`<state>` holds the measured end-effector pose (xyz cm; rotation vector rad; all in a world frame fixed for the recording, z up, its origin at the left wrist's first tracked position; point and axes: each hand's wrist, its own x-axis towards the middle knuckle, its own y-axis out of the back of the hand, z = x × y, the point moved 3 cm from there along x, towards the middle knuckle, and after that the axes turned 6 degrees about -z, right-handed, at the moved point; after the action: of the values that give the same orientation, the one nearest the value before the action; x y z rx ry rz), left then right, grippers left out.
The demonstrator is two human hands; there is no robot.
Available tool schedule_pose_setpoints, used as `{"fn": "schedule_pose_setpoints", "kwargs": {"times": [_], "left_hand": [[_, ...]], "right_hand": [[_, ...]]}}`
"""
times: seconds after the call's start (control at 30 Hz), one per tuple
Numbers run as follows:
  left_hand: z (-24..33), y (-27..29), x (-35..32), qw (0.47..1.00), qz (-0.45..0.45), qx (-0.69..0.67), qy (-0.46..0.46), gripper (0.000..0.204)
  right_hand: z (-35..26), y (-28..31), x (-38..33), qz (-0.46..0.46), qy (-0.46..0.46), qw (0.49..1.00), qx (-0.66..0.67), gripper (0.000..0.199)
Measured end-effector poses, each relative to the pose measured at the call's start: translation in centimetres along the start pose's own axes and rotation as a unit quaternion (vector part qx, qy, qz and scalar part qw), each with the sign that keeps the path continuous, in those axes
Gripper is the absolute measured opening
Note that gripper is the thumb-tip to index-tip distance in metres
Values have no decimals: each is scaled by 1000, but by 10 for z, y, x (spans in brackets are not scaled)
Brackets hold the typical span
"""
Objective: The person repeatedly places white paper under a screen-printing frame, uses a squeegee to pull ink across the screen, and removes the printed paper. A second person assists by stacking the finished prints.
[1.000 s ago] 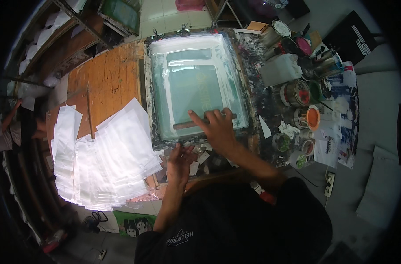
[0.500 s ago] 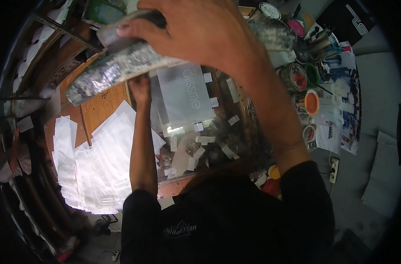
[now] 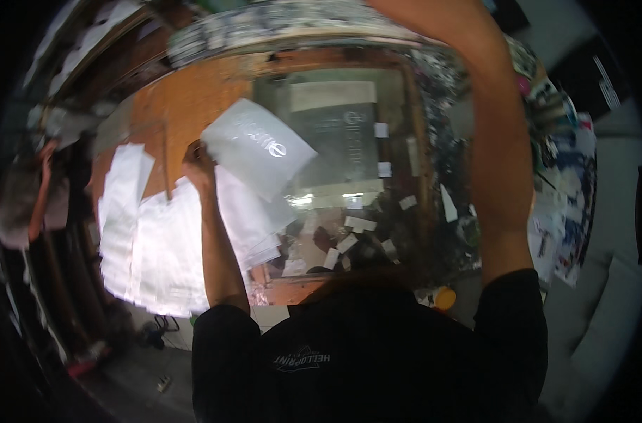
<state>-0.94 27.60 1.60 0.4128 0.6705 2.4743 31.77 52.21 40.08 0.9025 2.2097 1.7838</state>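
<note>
My left hand (image 3: 198, 161) is closed on the left edge of a translucent plastic sheet (image 3: 256, 158) with pale print. The sheet is tilted and curved, between the glass work surface (image 3: 398, 233) and a spread pile of white sheets (image 3: 169, 247). A dark rectangle (image 3: 331, 141) with faint lettering shows on the glass where the sheet no longer covers it. My right forearm (image 3: 503, 162) reaches up past the top edge, so the right hand is out of view. Across the top runs a long frame edge wrapped in silvery tape (image 3: 278, 27), blurred by motion.
Small white paper tabs (image 3: 360, 224) lie scattered over the near glass. At the right are paint-smeared papers (image 3: 575, 190) and a yellow round container (image 3: 445, 298). Shelves (image 3: 99, 49) stand at the far left. Another person's arm (image 3: 41, 190) shows at the left.
The printed sheet has come off the glass and moved left with my left hand. The taped frame edge has swung farther away and levelled. My right hand, earlier gripping it, has left the picture.
</note>
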Motion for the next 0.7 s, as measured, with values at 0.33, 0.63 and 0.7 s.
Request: {"fn": "schedule_pose_setpoints", "kwargs": {"times": [0.33,0.63,0.7], "left_hand": [[51,-37,-241,905,-191,356,-131,67],[142,-200,-224,889,-275,190,-312,63],[151,-212,-231,883,-311,139,-322,63]], "right_hand": [[-2,-7,-12,54,-34,998,3,34],[5,-9,-28,11,-22,1000,12,43],[27,-5,-28,-1,4,999,45,36]]}}
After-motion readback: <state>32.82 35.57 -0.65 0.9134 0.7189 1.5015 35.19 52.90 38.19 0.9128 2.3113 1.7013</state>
